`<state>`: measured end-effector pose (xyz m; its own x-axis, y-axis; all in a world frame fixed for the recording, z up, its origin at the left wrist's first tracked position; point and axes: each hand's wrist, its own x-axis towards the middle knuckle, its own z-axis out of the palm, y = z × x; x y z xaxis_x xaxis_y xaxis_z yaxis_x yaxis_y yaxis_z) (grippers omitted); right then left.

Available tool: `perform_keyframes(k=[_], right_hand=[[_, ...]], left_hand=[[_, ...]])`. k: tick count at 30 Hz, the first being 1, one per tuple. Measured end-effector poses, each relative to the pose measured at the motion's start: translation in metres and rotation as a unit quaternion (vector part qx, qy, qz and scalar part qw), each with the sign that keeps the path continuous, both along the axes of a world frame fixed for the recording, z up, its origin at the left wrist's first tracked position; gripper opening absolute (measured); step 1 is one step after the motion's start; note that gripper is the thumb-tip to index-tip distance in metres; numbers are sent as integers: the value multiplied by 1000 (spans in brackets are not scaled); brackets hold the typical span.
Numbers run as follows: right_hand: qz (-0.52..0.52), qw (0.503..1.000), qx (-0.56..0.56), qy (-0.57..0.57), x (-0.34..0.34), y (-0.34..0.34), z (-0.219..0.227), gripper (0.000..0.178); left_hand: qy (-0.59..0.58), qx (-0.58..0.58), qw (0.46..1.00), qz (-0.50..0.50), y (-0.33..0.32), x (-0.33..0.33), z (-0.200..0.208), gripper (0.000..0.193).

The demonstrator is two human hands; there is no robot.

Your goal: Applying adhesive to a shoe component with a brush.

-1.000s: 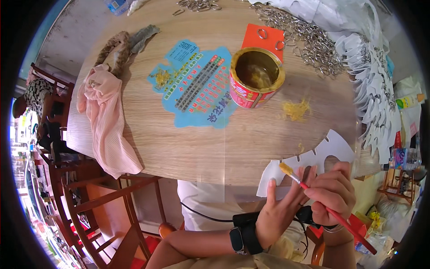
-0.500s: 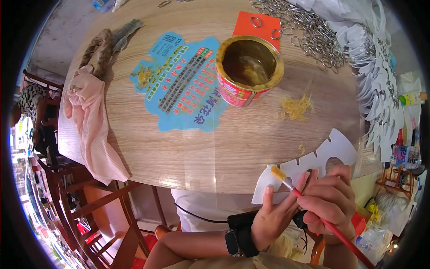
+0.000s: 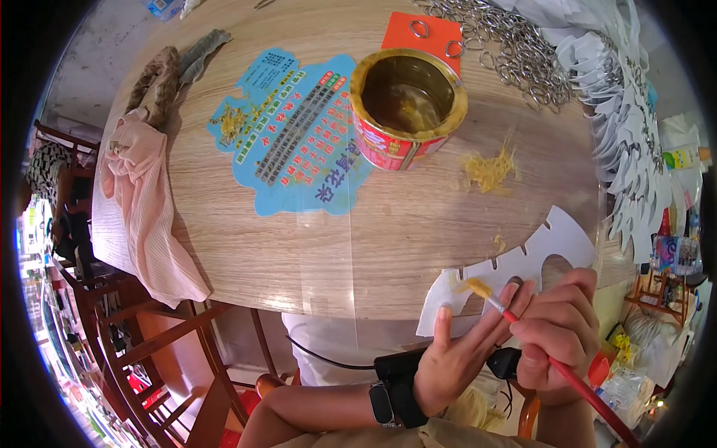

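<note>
My right hand [image 3: 560, 328] is closed round the red handle of a paintbrush [image 3: 586, 392]. The brush's yellowish bristles touch or hover just over a white sheet piece [image 3: 549, 239] with a curved outline, small slits and a round cut-out, at the near right table edge. Against this piece lies my left hand [image 3: 455, 366], its fingers stretched out and the thumb apart, steadying it from the near side. Part of the piece is hidden under both hands. Beyond them stands an open red tin can [image 3: 388, 153], its rim smeared with yellow and some yellowish stuff inside.
A blue cloud-shaped printed sheet [image 3: 287, 201] lies left of the can. Yellow shreds [image 3: 489, 170] lie to its right. Metal rings [image 3: 515, 60], an orange card [image 3: 399, 33] and hanging white cut pieces [image 3: 627, 149] fill the far right. A pink cloth [image 3: 142, 187] drapes over the left edge.
The brush tip has shifted slightly to the right and down across the white piece, with its bristles now bent sideways. The whole view has moved a little; my left hand stays on the piece.
</note>
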<state>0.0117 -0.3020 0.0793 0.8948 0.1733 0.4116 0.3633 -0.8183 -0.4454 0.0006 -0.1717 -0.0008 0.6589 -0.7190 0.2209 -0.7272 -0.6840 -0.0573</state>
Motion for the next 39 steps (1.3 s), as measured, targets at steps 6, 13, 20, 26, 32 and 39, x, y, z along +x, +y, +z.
perform_keyframes(k=[6,13,20,26,32,39], right_hand=[[3,1000,-11,-6,4,0,-4,23],[25,998,41,42,-1,0,3,22],[-32,993,102,-57,-7,-4,-2,26],[-63,995,63,-48,-8,-13,-3,22],[-44,996,57,-46,-1,-10,-9,18],[-36,998,44,-32,-1,-10,-7,13]], left_hand=[[19,23,999,-25,7,3,5,58],[36,8,999,-22,5,3,7,61],[4,-21,999,-40,3,5,-1,57],[2,23,998,-63,5,4,0,64],[-8,41,998,-45,6,0,-5,65],[-18,46,998,-45,5,3,-4,64]])
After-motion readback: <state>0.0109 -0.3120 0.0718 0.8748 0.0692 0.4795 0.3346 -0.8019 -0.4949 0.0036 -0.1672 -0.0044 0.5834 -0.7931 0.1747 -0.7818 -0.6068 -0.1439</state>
